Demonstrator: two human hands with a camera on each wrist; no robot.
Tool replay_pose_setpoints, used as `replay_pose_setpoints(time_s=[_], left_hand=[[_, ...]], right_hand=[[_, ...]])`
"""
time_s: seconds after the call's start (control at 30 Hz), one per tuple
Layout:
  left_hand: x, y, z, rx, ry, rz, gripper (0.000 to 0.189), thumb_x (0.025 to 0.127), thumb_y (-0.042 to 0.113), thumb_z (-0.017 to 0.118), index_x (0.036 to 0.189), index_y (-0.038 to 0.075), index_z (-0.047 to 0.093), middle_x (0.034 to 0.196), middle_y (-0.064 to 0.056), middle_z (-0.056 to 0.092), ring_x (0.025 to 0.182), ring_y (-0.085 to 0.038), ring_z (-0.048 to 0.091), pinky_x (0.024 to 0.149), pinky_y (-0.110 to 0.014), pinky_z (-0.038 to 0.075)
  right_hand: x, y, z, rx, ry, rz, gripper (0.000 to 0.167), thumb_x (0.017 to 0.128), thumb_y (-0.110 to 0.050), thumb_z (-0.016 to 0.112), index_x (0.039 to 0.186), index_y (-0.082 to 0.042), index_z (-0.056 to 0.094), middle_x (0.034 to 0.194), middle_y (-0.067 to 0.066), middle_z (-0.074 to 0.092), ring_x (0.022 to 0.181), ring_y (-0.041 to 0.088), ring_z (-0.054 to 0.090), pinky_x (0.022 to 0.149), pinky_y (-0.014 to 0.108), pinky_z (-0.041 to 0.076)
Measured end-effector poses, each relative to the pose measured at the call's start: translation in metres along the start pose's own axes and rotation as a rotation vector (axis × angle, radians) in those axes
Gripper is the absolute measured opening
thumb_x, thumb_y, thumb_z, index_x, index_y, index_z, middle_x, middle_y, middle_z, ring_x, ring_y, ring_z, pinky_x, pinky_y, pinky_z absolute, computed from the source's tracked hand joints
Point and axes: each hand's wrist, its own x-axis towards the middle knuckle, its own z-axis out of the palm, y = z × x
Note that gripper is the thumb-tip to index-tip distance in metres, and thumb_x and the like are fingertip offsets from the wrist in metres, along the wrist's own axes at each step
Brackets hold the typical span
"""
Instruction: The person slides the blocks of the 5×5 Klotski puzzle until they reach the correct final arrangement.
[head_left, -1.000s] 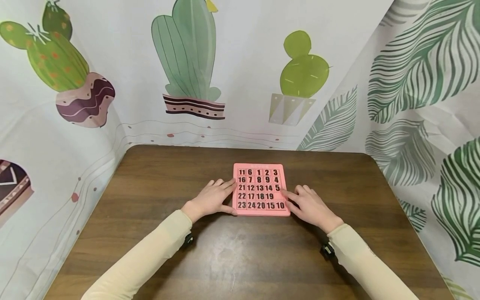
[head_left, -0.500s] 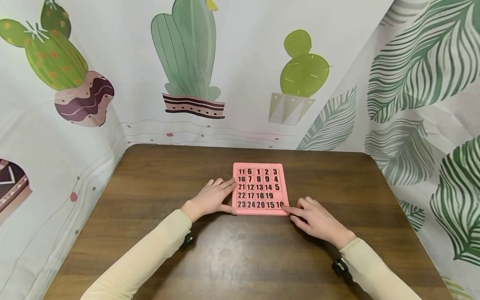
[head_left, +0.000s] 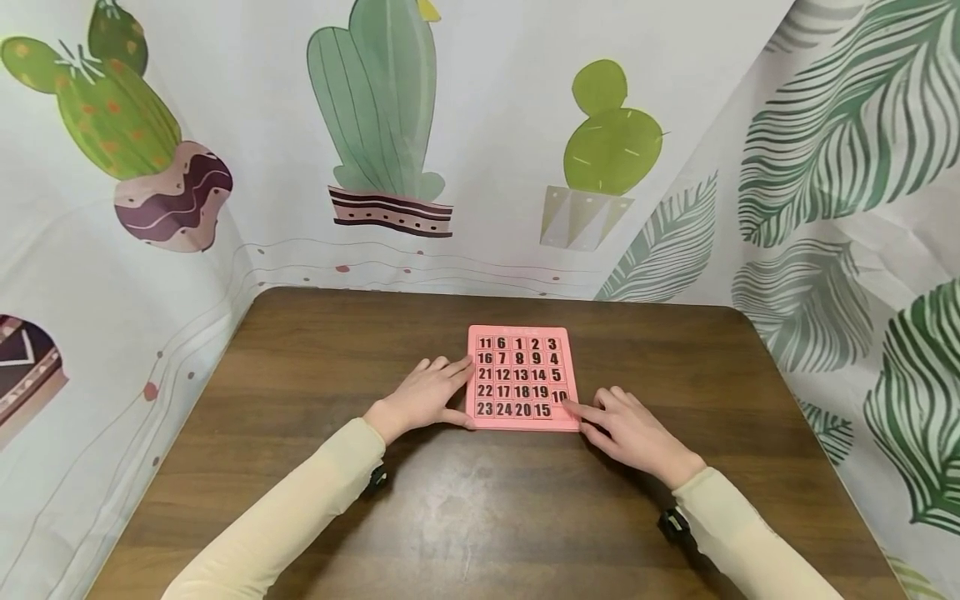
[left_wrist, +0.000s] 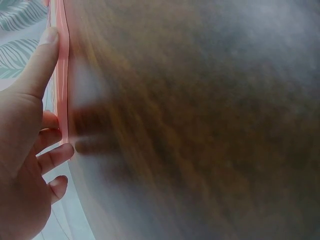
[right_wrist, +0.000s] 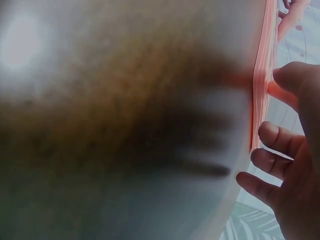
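Observation:
A pink number slide puzzle (head_left: 517,424) lies flat on the wooden table, its tiles bearing black numerals. My left hand (head_left: 422,396) steadies its left side, index finger at the edge and thumb by the near left corner. In the left wrist view the thumb (left_wrist: 40,65) lies along the pink side. With its index fingertip on the 10 tile (head_left: 558,397), my right hand (head_left: 633,433) reaches over the right edge. That tile sits slightly lower than the 19 beside it, with a gap below it. The right hand's other fingers are off the tiles.
The brown table (head_left: 450,517) has rounded far corners. Behind it hangs a white cloth (head_left: 495,125) printed with cacti and leaves. A dark wrist device (head_left: 672,523) sits at the right cuff, another (head_left: 377,477) at the left.
The right index finger has gone from near the 5 down to the 10 tile, then slid that tile up into the gap beside 19. The left hand has stayed in place.

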Motion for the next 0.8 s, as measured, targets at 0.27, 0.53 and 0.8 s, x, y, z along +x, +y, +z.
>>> replay_pose_setpoints(time_s=[0.27, 0.53, 0.8], left_hand=[[0.001, 0.000, -0.001, 0.003, 0.007, 0.001, 0.107, 0.082, 0.074, 0.069, 0.159, 0.005, 0.042, 0.165, -0.013, 0.039, 0.125, -0.028, 0.050, 0.099, -0.046, 0.040], [0.001, 0.000, -0.001, 0.005, 0.003, -0.003, 0.109, 0.081, 0.075, 0.069, 0.160, 0.006, 0.041, 0.166, -0.012, 0.037, 0.124, -0.027, 0.050, 0.100, -0.047, 0.040], [0.000, -0.001, 0.001, 0.008, 0.000, -0.005, 0.108, 0.081, 0.075, 0.068, 0.160, 0.007, 0.042, 0.166, -0.012, 0.038, 0.126, -0.028, 0.049, 0.099, -0.046, 0.040]], right_hand=[[0.004, 0.004, 0.002, -0.013, 0.003, 0.005, 0.042, 0.096, -0.019, 0.072, 0.139, -0.019, 0.071, 0.081, -0.007, 0.043, 0.078, 0.016, 0.038, 0.072, 0.034, 0.036], [0.011, -0.011, 0.004, -0.014, 0.019, -0.053, 0.043, 0.094, -0.020, 0.075, 0.137, -0.020, 0.072, 0.083, -0.006, 0.045, 0.078, 0.014, 0.037, 0.071, 0.032, 0.034], [0.009, -0.024, 0.007, -0.048, 0.030, -0.128, 0.041, 0.093, -0.021, 0.076, 0.134, -0.021, 0.073, 0.085, -0.004, 0.048, 0.079, 0.015, 0.039, 0.073, 0.034, 0.036]])
